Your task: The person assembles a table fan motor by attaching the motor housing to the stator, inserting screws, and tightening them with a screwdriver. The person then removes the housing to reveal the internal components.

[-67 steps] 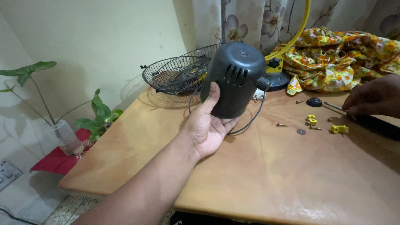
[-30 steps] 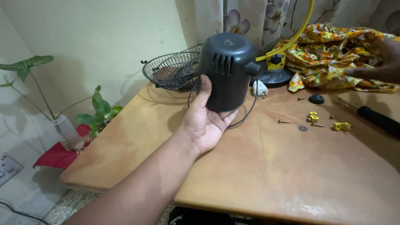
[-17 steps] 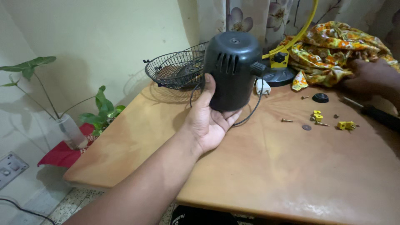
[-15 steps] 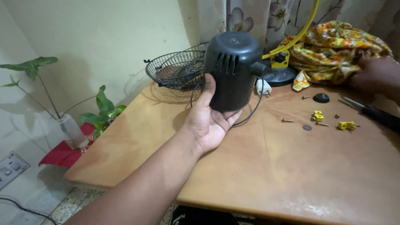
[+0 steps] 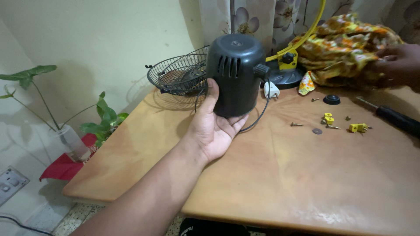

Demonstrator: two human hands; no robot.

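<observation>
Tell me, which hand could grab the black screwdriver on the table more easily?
The right hand, probably. It sits on the flowery cloth just behind the screwdriver and grips no tool. The left hand is across the table, fingers wrapped around the black motor cover.

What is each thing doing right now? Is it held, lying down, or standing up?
Left hand: holding the motor cover.
Black motor cover: held upright, off the table.
Right hand: gripping the flowered cloth.
Flowered cloth: bunched up.
Screwdriver: lying loose.
Wire fan guard: lying on the table.
White plug: unplugged.
Screws: loose on the table.
</observation>
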